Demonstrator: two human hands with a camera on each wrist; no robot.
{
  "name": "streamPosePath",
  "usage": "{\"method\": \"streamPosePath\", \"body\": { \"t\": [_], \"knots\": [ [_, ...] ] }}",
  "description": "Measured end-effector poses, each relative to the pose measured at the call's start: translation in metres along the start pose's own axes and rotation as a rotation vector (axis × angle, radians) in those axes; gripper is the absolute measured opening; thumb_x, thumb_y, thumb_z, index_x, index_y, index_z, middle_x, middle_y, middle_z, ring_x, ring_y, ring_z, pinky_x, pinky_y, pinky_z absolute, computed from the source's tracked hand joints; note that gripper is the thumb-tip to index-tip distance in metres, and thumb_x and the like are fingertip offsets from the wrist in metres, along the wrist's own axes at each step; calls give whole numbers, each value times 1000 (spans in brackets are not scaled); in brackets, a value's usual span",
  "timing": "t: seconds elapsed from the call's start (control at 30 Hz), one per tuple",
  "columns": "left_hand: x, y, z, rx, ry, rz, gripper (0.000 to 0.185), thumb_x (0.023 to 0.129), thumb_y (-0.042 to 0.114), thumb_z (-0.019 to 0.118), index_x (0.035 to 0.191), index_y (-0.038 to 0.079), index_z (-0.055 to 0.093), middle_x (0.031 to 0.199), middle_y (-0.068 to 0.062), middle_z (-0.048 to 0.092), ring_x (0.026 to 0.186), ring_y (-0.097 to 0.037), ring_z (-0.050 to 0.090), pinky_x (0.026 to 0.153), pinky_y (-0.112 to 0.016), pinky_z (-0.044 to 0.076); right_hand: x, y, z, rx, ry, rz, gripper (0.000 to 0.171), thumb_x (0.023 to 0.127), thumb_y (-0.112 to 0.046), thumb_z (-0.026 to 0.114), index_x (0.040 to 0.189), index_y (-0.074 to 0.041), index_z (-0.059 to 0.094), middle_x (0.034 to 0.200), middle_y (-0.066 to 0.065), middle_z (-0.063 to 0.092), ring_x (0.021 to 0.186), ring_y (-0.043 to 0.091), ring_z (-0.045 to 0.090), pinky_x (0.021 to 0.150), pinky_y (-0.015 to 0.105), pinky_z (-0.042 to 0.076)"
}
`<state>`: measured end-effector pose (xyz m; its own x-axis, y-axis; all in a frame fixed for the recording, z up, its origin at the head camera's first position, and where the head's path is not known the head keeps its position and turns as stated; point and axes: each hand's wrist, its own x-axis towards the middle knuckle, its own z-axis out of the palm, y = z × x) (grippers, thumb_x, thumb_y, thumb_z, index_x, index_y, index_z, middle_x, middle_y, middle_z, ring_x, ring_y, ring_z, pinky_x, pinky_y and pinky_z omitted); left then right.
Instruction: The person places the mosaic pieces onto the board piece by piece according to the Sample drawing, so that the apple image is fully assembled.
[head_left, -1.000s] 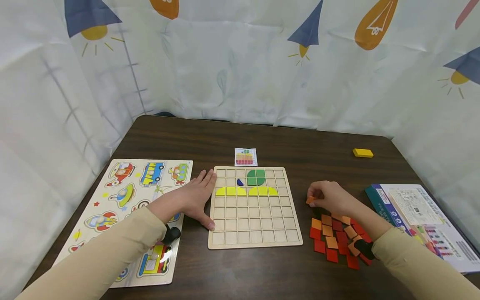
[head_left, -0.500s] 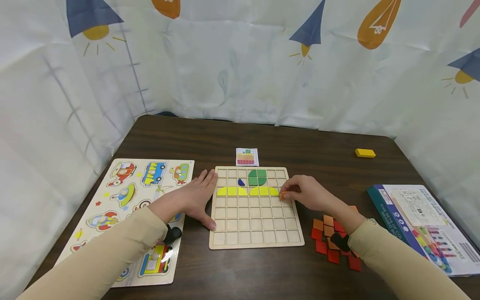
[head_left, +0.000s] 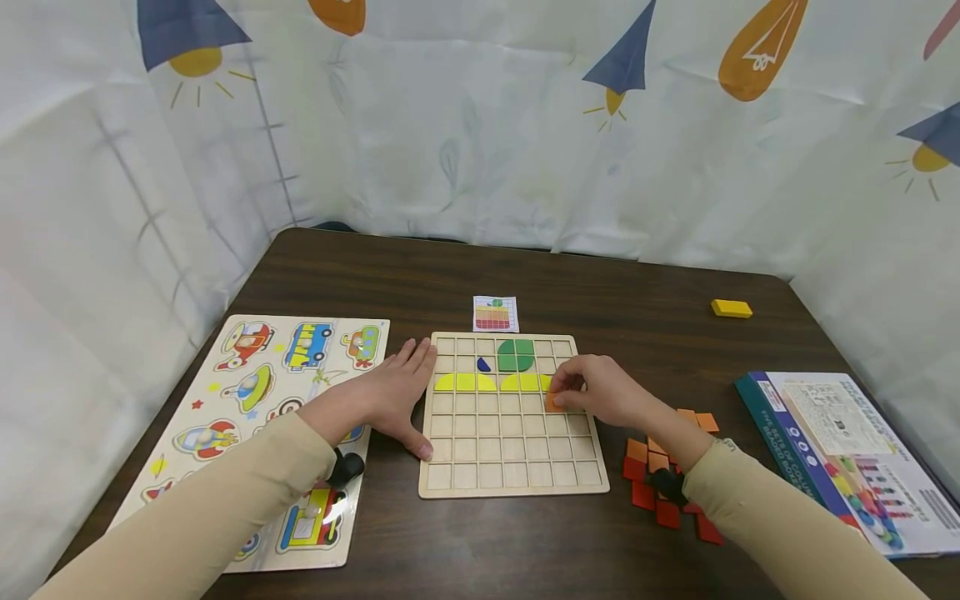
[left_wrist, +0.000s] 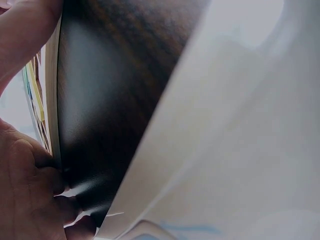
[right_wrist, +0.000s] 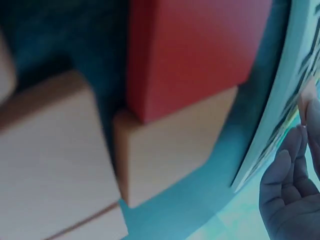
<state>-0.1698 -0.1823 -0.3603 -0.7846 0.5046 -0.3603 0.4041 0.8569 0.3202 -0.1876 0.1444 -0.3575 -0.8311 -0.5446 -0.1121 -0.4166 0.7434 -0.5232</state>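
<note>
A wooden grid board (head_left: 513, 483) lies in the middle of the dark table. It holds a row of yellow pieces (head_left: 491, 382), green pieces (head_left: 515, 355) and a small blue piece (head_left: 483, 364). My right hand (head_left: 592, 392) pinches an orange square tile (head_left: 554, 403) and sets it on the board just under the right end of the yellow row. My left hand (head_left: 399, 394) lies flat with straight fingers against the board's left edge, thumb near its lower left. A pile of red and orange tiles (head_left: 663, 477) lies right of the board, partly under my right forearm.
A vehicle peg puzzle (head_left: 258, 417) lies at the left. A small pattern card (head_left: 495, 313) sits behind the board. A yellow block (head_left: 731, 308) lies at the far right, and a printed box (head_left: 847, 450) at the right edge. Curtains surround the table.
My right hand has carried the orange tile from the pile leftward onto the board, down to the row under the yellow pieces. The left hand has stayed put.
</note>
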Motion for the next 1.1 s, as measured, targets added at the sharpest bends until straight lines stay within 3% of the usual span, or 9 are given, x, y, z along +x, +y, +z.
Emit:
{"method": "streamPosePath", "body": {
  "t": [0.67, 1.1],
  "knots": [
    [1, 0, 0, 5, -7, -10, 142, 68, 63, 87, 160, -11, 7, 169, -31, 0, 157, -51, 1, 126, -63, 15, 1, -1, 2, -33, 27, 15, 5, 90, -10, 78, 95, -12, 77, 88, -3, 71, 78, 10, 58, 71, 26, 52],
    [-1, 2, -1, -11, -8, -18, 142, 69, 62, 88, 160, -11, 7, 169, -30, 0, 157, -51, 0, 126, -62, 14, -37, 27, -30, -58, 60, 100, 11, 93, -9, 74, 104, -7, 75, 98, 3, 74, 86, 14, 66, 77, 34, 58]
  ]
}}
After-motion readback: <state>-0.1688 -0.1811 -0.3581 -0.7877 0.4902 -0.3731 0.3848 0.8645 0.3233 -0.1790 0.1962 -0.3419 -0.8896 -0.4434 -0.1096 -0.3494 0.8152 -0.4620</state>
